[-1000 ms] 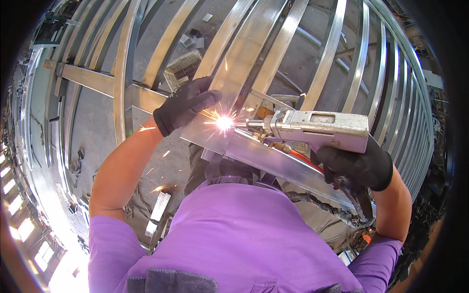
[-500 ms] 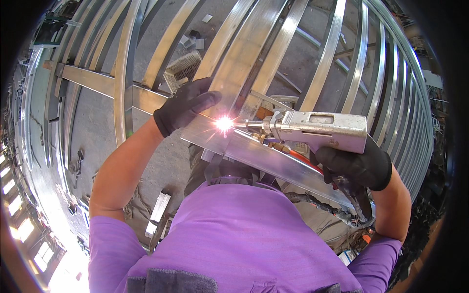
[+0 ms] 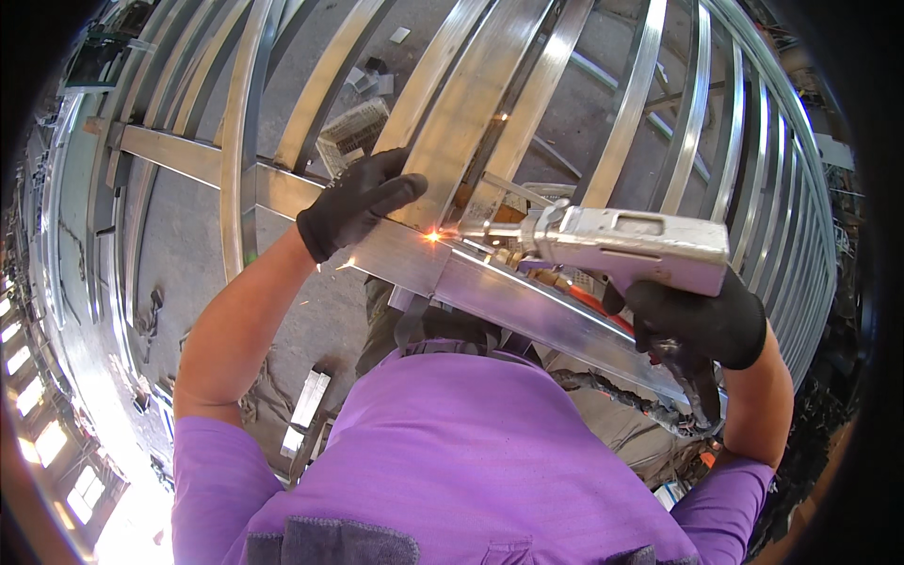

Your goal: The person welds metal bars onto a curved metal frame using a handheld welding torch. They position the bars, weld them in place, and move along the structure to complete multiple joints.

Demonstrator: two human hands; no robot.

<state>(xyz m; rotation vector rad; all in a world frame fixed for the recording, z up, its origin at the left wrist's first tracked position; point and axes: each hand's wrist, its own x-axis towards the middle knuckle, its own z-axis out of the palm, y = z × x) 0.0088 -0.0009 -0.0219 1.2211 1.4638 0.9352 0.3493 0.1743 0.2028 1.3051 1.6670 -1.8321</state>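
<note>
A handheld welding gun (image 3: pixel 650 247) with a pale metal body is in my black-gloved right hand (image 3: pixel 704 320), its nozzle pointing left. At the nozzle's tip a small orange glow (image 3: pixel 433 237) sits on the seam where a wide metal tube (image 3: pixel 476 118) meets the near rail (image 3: pixel 556 315). Left of that glow, my gloved left hand (image 3: pixel 360 202) is closed over the metal crossbar (image 3: pixel 282 188) beside the joint, thumb toward the seam. Its fingertips are partly hidden. A few sparks fly below this hand.
Parallel metal tubes (image 3: pixel 626 118) of the frame stretch away ahead and to the right. Through the gaps, a plastic crate (image 3: pixel 375 121) and small offcuts (image 3: pixel 379 83) show on the floor. A dark wrapped cable (image 3: pixel 612 394) runs below my right hand.
The bright white flare at the nozzle has shrunk to a small orange glow. The gun and my right hand have shifted slightly right. My left hand stays in place.
</note>
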